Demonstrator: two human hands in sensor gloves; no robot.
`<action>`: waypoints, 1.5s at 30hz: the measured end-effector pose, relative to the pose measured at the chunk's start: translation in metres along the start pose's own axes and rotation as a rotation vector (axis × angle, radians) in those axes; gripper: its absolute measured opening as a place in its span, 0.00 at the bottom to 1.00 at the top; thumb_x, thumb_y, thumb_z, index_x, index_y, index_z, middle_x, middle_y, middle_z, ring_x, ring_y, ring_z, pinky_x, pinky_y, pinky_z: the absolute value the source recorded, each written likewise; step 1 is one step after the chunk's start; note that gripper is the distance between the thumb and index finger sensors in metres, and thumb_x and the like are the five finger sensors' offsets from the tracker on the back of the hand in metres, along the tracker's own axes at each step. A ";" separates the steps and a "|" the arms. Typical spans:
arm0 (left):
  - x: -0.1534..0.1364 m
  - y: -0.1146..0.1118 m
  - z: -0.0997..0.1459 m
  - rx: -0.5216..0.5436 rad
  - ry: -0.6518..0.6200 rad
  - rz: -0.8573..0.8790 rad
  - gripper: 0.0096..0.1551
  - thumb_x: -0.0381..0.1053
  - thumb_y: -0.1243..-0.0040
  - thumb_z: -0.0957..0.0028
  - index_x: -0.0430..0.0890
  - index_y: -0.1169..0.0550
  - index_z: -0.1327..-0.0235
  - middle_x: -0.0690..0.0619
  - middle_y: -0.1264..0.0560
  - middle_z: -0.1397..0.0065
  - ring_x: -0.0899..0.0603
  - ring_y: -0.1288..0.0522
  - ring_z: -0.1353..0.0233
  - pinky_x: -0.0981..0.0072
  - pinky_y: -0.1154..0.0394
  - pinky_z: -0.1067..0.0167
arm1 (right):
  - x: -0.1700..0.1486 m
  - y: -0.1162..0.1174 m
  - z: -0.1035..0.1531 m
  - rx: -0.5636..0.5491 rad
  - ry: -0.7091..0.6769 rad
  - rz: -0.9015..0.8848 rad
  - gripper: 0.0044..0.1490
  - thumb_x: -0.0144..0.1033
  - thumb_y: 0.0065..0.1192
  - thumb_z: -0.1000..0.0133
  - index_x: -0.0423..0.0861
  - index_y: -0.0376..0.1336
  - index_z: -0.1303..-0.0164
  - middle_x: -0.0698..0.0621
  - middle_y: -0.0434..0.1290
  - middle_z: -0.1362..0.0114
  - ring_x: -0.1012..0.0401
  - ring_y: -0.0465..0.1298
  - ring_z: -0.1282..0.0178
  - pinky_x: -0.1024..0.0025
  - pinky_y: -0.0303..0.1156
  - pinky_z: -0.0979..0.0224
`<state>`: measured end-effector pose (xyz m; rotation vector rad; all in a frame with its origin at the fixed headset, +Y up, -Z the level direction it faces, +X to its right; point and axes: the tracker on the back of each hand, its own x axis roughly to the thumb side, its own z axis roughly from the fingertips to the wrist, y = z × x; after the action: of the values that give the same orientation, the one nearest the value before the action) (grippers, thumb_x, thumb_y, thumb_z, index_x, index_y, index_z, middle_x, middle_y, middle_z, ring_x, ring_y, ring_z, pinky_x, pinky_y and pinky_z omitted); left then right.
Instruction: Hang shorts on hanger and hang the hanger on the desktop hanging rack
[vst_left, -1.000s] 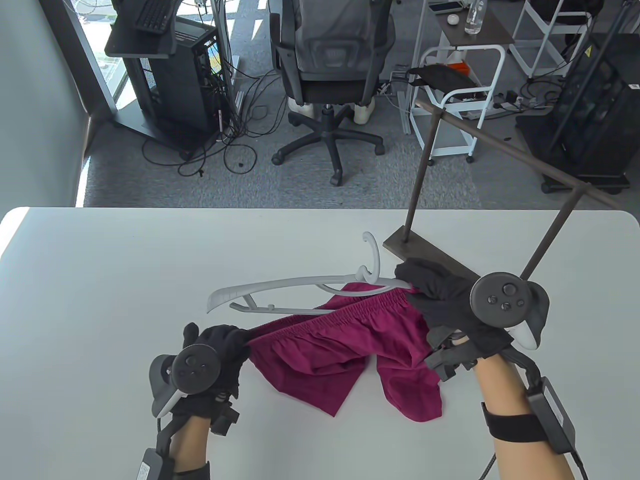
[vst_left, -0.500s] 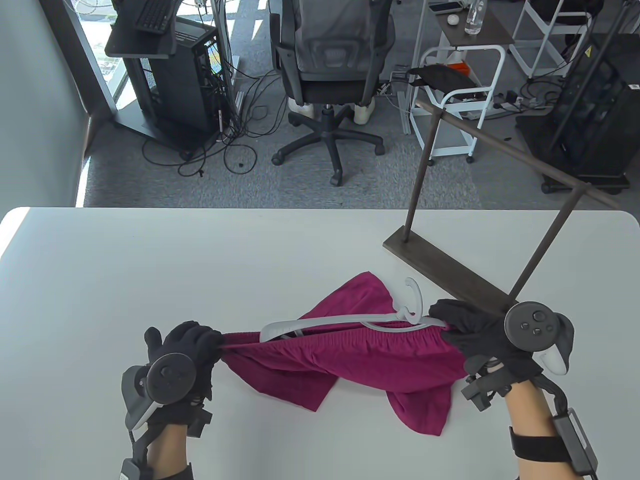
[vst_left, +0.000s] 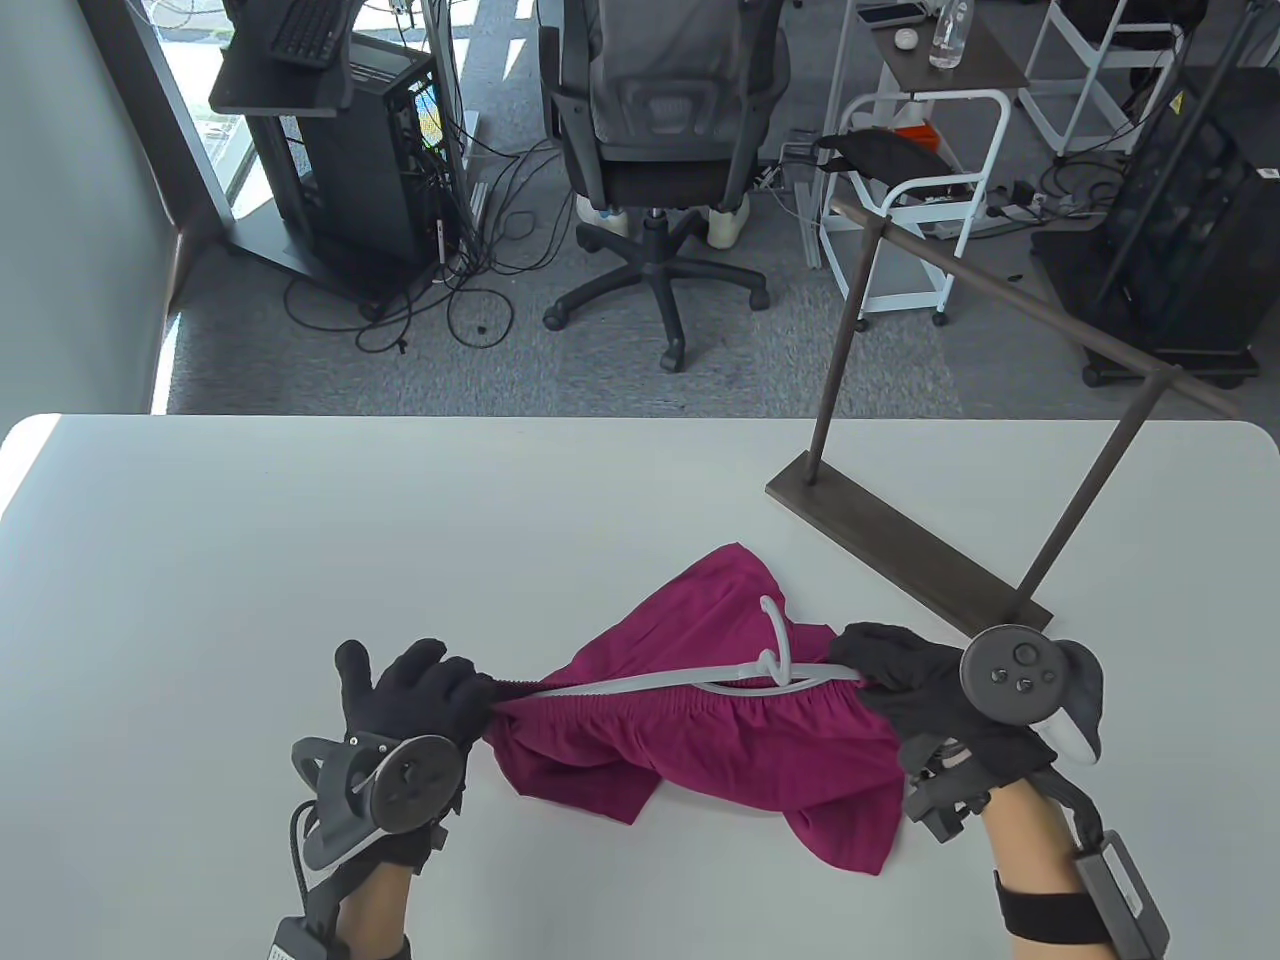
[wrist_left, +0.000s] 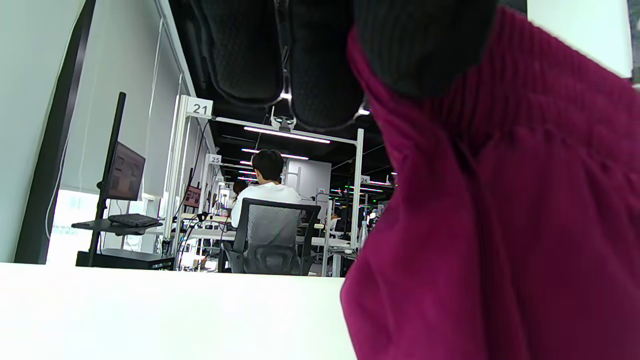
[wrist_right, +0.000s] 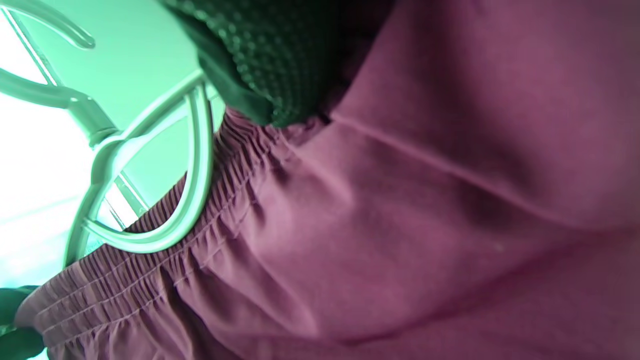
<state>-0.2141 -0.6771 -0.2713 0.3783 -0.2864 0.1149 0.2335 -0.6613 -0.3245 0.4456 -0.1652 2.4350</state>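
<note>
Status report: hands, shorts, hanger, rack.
Left hand and right hand pinch shorts waistband ends, stretched along hanger. Rack bar bare, nothing between.

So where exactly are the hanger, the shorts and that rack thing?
hanger (vst_left: 640, 684), table view, on its long grey arm.
shorts (vst_left: 760, 760), table view, on the magenta cloth below the waistband.
rack (vst_left: 900, 545), table view, on its flat dark base.

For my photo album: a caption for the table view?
Gloved hands stretch magenta shorts along a grey hanger beside the rack.

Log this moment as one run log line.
left hand: grips waistband end | right hand: grips other end | shorts: stretched along hanger | rack: bare
</note>
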 end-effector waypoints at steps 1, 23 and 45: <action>0.002 0.001 0.001 0.007 -0.009 0.000 0.19 0.55 0.34 0.58 0.64 0.22 0.52 0.58 0.22 0.34 0.40 0.26 0.24 0.20 0.47 0.30 | 0.002 0.002 -0.001 -0.004 -0.002 0.000 0.33 0.33 0.76 0.57 0.57 0.72 0.38 0.51 0.75 0.29 0.54 0.83 0.48 0.40 0.72 0.27; -0.001 -0.012 0.007 0.057 0.056 0.130 0.57 0.68 0.34 0.65 0.51 0.40 0.21 0.46 0.37 0.20 0.35 0.36 0.18 0.24 0.54 0.29 | -0.002 0.039 0.020 -0.143 0.065 -0.166 0.33 0.33 0.76 0.56 0.55 0.71 0.37 0.51 0.76 0.31 0.53 0.83 0.46 0.39 0.71 0.28; 0.000 -0.039 -0.002 -0.028 0.066 0.469 0.36 0.55 0.46 0.55 0.39 0.31 0.35 0.43 0.38 0.23 0.33 0.30 0.25 0.28 0.38 0.31 | 0.002 0.048 0.024 -0.054 0.086 -0.078 0.46 0.44 0.74 0.54 0.51 0.59 0.24 0.43 0.66 0.22 0.41 0.72 0.30 0.34 0.67 0.28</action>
<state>-0.2074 -0.7124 -0.2864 0.2731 -0.3071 0.5816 0.2089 -0.7030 -0.3017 0.3169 -0.1726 2.3626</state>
